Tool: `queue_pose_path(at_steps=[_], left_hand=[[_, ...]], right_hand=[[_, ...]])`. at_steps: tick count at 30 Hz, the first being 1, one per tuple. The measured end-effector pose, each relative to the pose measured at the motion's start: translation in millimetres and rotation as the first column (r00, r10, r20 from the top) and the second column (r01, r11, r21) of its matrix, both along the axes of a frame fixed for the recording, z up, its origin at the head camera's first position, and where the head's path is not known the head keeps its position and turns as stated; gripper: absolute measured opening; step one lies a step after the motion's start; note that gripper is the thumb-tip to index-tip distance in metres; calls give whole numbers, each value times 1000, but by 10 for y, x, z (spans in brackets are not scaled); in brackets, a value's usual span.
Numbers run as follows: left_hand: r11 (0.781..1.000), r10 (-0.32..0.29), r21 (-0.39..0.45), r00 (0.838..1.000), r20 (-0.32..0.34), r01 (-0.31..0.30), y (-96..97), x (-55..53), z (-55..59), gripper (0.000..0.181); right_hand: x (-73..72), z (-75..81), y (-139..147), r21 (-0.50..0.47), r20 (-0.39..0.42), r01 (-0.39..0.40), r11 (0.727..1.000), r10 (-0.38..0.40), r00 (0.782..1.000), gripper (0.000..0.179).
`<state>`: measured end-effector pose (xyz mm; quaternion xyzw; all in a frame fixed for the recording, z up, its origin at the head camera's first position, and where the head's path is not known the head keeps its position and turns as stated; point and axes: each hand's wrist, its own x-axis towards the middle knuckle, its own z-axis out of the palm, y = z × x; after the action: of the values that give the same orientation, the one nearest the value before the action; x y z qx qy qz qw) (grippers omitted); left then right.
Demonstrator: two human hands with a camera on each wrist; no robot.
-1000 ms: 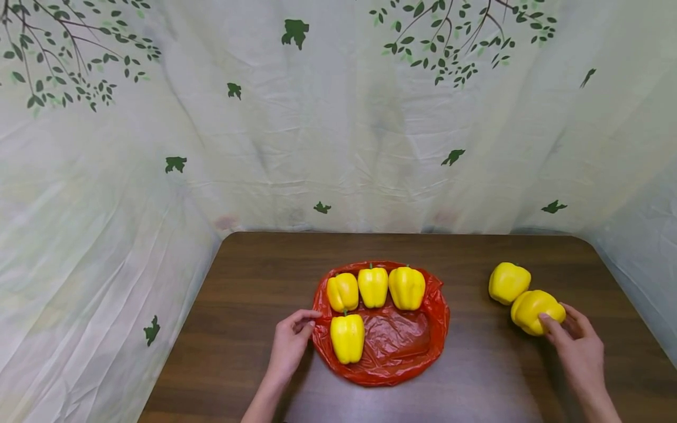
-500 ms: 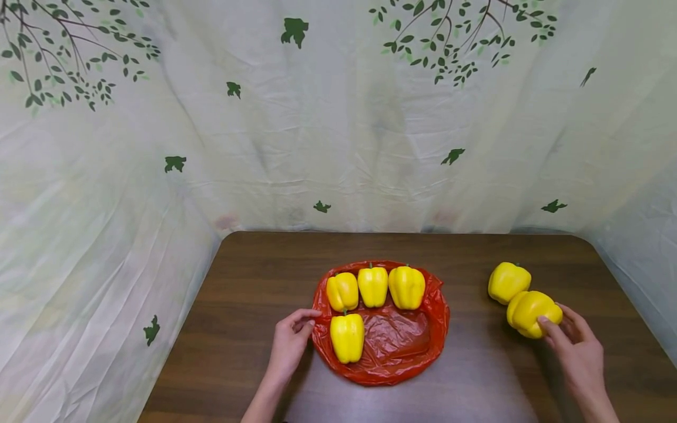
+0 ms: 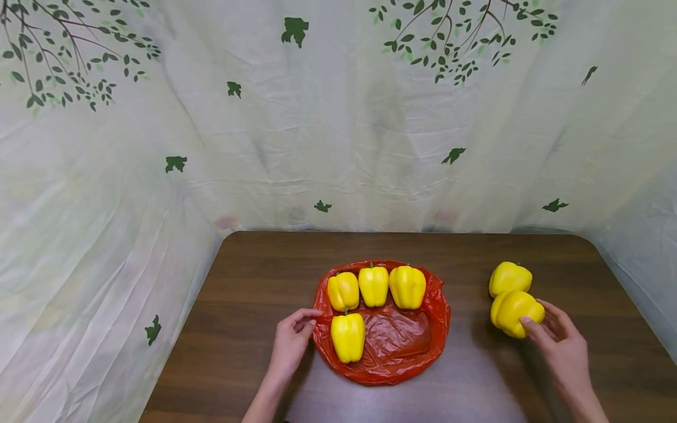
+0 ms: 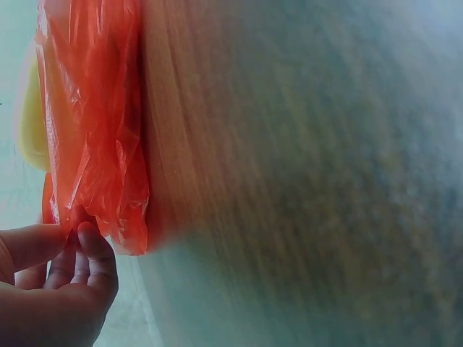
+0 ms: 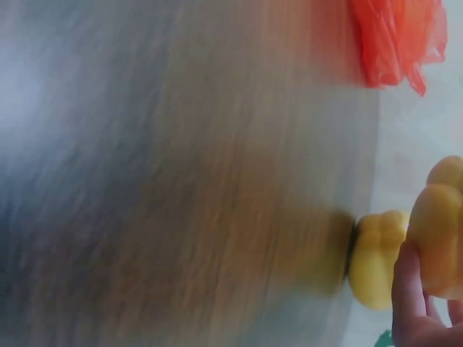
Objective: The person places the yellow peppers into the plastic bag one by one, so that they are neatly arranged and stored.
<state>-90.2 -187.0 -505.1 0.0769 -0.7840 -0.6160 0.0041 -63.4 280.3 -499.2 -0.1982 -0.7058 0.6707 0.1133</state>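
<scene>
A red plastic bag (image 3: pixel 396 343) is spread in a round shape on the table, with its edge folded into a rim. Several yellow bell peppers (image 3: pixel 348 339) lie in it, a row along the far side and one at the near left. My left hand (image 3: pixel 292 339) pinches the bag's left rim; the left wrist view shows thumb and fingers on the crinkled plastic (image 4: pixel 108 137). To the right, my right hand (image 3: pixel 563 346) grips a yellow bell pepper (image 3: pixel 513 311). The right wrist view shows this held pepper (image 5: pixel 438 231) raised off the table.
Another yellow bell pepper (image 3: pixel 509 278) stands on the table just behind the held one. The brown wooden table (image 3: pixel 254 276) ends at a pale curtain (image 3: pixel 344 129) printed with leaves, which also hangs along both sides.
My right hand has moved left with the bell pepper, which now overlaps the front of the one behind it in view. My left hand stays at the bag's rim.
</scene>
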Motion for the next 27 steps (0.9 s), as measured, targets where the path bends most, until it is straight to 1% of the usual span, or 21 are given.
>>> queue_pose_path(at_steps=[4,7,9,11,13,16,19,24,27], left_hand=[[1000,4,-11,1000,-3,-4,4,0,-7,20],[1000,12,-12,1000,7,-12,4,-1,-2,21],[1000,14,-10,1000,11,-14,3,-4,4,21],[1000,13,-9,1000,10,-13,1,-7,2,21],[1000,11,-9,1000,3,-11,1,-10,-3,21],[1000,11,-10,1000,-4,-11,2,-15,-16,21],[1000,12,-7,1000,-7,-12,4,-16,-21,21],[1000,12,4,1000,-7,-12,5,-8,-20,21],[1000,9,6,1000,2,-9,1,-3,-19,21]], right_hand=[[-18,29,-59,-23,-24,-29,999,29,999,51],[-33,64,-96,-3,-27,-58,998,58,998,50],[-44,90,-116,32,-16,-73,997,73,997,51],[-53,116,-136,106,11,-92,990,92,996,53],[-65,143,-152,183,39,-119,976,114,993,56],[-76,190,-173,293,72,-165,942,151,986,58],[-91,248,-188,356,77,-209,911,194,978,60],[-127,330,-239,428,50,-260,866,265,963,61],[-141,359,-291,434,19,-280,856,302,953,60]])
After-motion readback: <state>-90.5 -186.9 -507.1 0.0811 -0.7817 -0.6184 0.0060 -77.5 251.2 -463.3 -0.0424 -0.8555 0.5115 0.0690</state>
